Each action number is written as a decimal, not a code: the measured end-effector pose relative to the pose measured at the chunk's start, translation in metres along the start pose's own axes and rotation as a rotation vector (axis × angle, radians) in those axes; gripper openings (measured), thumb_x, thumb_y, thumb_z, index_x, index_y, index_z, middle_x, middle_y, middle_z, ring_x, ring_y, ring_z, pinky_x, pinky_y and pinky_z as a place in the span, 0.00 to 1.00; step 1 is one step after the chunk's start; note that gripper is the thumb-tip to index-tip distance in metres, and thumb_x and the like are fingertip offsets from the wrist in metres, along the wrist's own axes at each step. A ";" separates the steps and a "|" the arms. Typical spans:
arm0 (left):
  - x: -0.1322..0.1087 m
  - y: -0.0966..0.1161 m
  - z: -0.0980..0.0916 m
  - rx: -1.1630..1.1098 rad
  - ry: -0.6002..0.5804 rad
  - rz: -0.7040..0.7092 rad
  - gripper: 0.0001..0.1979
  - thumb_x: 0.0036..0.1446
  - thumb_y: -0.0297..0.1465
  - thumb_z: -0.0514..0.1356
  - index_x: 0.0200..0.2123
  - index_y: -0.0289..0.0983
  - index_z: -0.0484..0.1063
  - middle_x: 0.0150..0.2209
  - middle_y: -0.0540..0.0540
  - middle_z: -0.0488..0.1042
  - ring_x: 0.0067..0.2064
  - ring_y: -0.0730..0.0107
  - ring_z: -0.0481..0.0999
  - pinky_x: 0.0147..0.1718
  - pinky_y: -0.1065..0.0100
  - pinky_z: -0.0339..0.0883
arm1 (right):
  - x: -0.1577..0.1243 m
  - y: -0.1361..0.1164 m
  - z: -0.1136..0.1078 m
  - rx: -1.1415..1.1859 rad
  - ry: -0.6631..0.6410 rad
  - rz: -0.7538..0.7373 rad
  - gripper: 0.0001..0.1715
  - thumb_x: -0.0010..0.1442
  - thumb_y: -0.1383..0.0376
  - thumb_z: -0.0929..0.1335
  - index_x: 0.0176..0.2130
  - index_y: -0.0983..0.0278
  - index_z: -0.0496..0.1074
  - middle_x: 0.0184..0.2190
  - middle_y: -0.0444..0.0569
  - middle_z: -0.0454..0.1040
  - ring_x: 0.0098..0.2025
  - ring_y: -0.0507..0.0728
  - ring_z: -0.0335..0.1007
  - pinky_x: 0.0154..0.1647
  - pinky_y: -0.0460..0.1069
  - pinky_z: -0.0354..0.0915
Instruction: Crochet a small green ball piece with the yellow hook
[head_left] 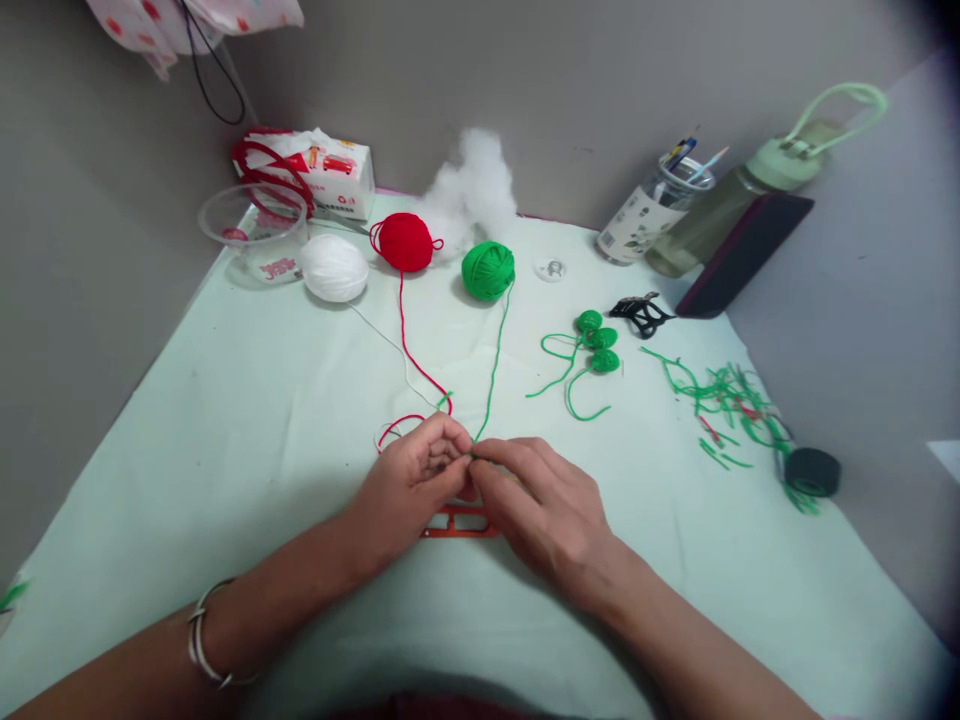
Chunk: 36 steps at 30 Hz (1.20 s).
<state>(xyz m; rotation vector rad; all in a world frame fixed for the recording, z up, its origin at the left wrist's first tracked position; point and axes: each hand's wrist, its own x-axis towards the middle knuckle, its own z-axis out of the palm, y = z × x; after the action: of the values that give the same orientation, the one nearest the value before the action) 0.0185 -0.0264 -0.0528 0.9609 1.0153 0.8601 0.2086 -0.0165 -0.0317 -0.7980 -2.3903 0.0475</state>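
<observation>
Head view: my left hand (409,478) and right hand (546,502) meet, fingertips pinching thin green yarn (496,360) trailing from a round wound ball (488,271) near fluffy white stuffing (480,180).

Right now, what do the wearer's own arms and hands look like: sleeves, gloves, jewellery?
The left hand and right hand are both ungloved. No sleeves show on either arm. A thin, silvery bangle circles the left forearm; no jewellery shows on the right forearm.
</observation>
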 end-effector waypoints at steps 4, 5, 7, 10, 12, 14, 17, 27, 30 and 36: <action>-0.001 -0.002 -0.001 0.164 -0.036 0.052 0.05 0.67 0.35 0.58 0.38 0.40 0.67 0.31 0.53 0.72 0.34 0.70 0.74 0.36 0.67 0.69 | 0.001 0.000 0.000 0.301 -0.029 0.286 0.08 0.70 0.74 0.66 0.41 0.63 0.74 0.36 0.50 0.80 0.35 0.53 0.76 0.35 0.47 0.73; -0.002 -0.002 -0.001 0.205 -0.039 0.063 0.05 0.68 0.35 0.58 0.38 0.40 0.67 0.31 0.53 0.72 0.34 0.69 0.74 0.36 0.67 0.69 | 0.001 0.000 0.000 0.389 -0.041 0.366 0.09 0.70 0.74 0.66 0.40 0.63 0.74 0.35 0.49 0.78 0.34 0.52 0.76 0.35 0.46 0.73; -0.002 -0.003 0.000 0.286 -0.032 0.075 0.06 0.69 0.36 0.56 0.39 0.41 0.67 0.31 0.53 0.72 0.34 0.68 0.74 0.36 0.66 0.69 | 0.002 0.001 -0.001 0.528 -0.093 0.525 0.09 0.69 0.72 0.66 0.37 0.62 0.74 0.33 0.47 0.77 0.32 0.51 0.74 0.34 0.45 0.71; -0.004 -0.004 0.000 0.399 -0.025 0.075 0.07 0.70 0.37 0.55 0.40 0.42 0.67 0.31 0.52 0.74 0.34 0.67 0.76 0.36 0.64 0.70 | 0.003 0.004 -0.003 0.687 -0.183 0.752 0.08 0.69 0.66 0.68 0.36 0.62 0.76 0.34 0.47 0.78 0.34 0.52 0.75 0.35 0.46 0.70; -0.005 -0.005 0.000 0.451 -0.030 0.078 0.07 0.70 0.38 0.54 0.41 0.42 0.68 0.32 0.52 0.75 0.34 0.66 0.76 0.37 0.64 0.70 | 0.005 0.006 -0.004 0.793 -0.228 0.878 0.08 0.68 0.62 0.69 0.36 0.62 0.77 0.34 0.47 0.78 0.35 0.53 0.74 0.37 0.48 0.69; -0.006 -0.006 -0.001 0.485 -0.037 0.089 0.07 0.70 0.37 0.54 0.41 0.42 0.68 0.31 0.52 0.76 0.34 0.66 0.77 0.36 0.64 0.71 | 0.007 0.009 -0.006 0.885 -0.255 0.975 0.09 0.66 0.59 0.71 0.37 0.63 0.78 0.32 0.45 0.78 0.33 0.52 0.72 0.36 0.48 0.67; -0.005 -0.007 -0.002 0.530 -0.032 0.137 0.06 0.70 0.37 0.54 0.41 0.43 0.68 0.32 0.52 0.77 0.34 0.67 0.78 0.36 0.65 0.71 | 0.009 0.012 -0.007 0.963 -0.270 1.069 0.12 0.62 0.56 0.74 0.35 0.63 0.78 0.26 0.42 0.74 0.29 0.51 0.66 0.32 0.47 0.62; -0.006 -0.005 -0.001 0.426 0.017 0.129 0.05 0.69 0.37 0.59 0.41 0.43 0.72 0.33 0.52 0.81 0.35 0.67 0.81 0.36 0.68 0.72 | 0.007 0.014 -0.006 1.064 -0.228 1.073 0.22 0.56 0.47 0.78 0.33 0.62 0.78 0.27 0.44 0.78 0.30 0.53 0.71 0.35 0.49 0.67; -0.006 -0.005 -0.002 0.430 0.032 0.145 0.05 0.69 0.36 0.60 0.40 0.43 0.73 0.31 0.52 0.79 0.33 0.68 0.79 0.34 0.68 0.70 | 0.006 0.014 -0.003 1.051 -0.190 1.050 0.22 0.56 0.47 0.79 0.32 0.62 0.77 0.25 0.43 0.76 0.28 0.52 0.69 0.31 0.48 0.66; -0.006 -0.001 -0.004 0.380 -0.017 0.157 0.07 0.71 0.35 0.59 0.39 0.42 0.74 0.31 0.53 0.75 0.33 0.71 0.76 0.35 0.70 0.70 | 0.007 0.014 -0.003 1.056 -0.167 1.017 0.22 0.58 0.48 0.78 0.32 0.63 0.76 0.23 0.41 0.73 0.26 0.51 0.66 0.29 0.47 0.64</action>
<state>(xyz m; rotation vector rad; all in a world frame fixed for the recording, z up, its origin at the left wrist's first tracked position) 0.0125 -0.0315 -0.0529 1.3822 1.1217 0.8000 0.2134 -0.0016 -0.0287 -1.3133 -1.4451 1.6313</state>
